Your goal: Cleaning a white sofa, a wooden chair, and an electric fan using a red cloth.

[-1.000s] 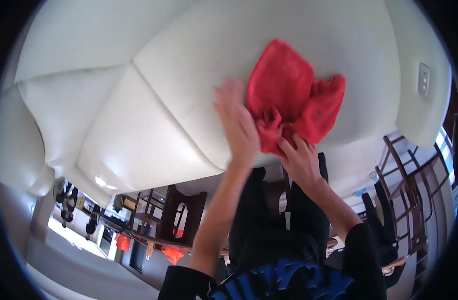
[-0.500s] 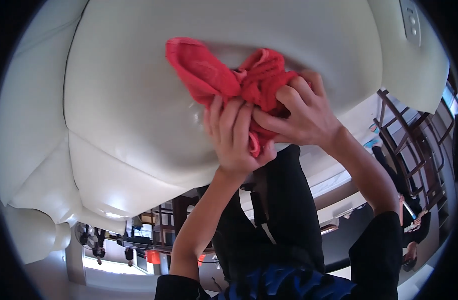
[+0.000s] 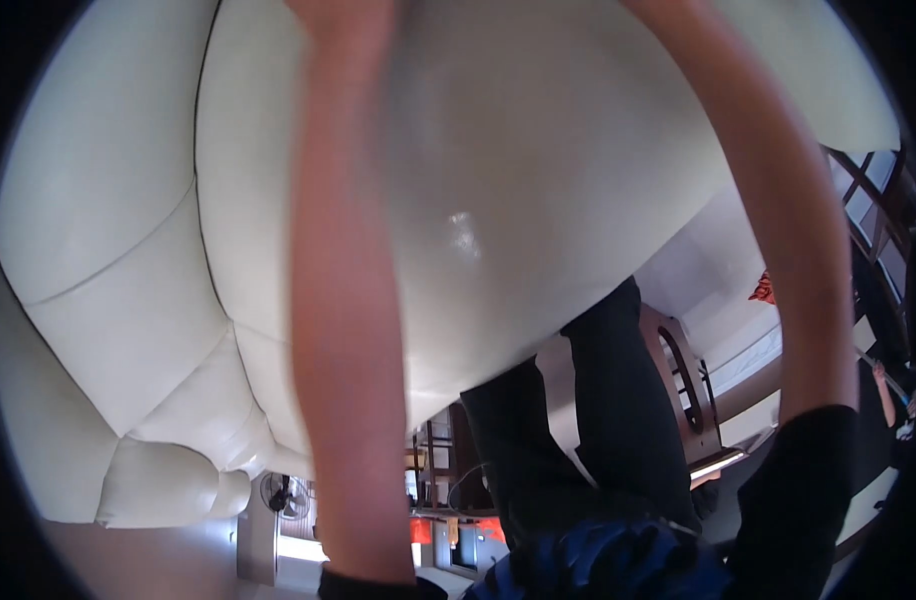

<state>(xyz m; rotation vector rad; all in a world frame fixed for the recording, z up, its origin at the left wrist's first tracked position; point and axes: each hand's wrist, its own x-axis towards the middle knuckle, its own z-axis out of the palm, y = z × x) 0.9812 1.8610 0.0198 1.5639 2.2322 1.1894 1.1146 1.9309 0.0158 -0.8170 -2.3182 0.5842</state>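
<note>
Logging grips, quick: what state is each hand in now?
Left hand: cannot be told; its fingers are beyond the top edge.
Right hand: out of view, so cannot be told.

Between your arms: a broad stretch of the cream seat cushion point(image 3: 548, 180) leaves you a smooth lane from its front edge to the top of the view.
Left side: your left forearm point(image 3: 348, 280) cuts across this lane's border; past it, the seam and the next cream section point(image 3: 108, 200) offer you more upholstery to skim along.
Right side: your right forearm point(image 3: 803, 240) bars the way outward.
Front edge: your black-trousered legs point(image 3: 618, 400) block you from below; brown wooden furniture point(image 3: 703, 430) stands just right of them.
Top edge: your forearms run out of view, so you cannot judge clearance there.
</note>
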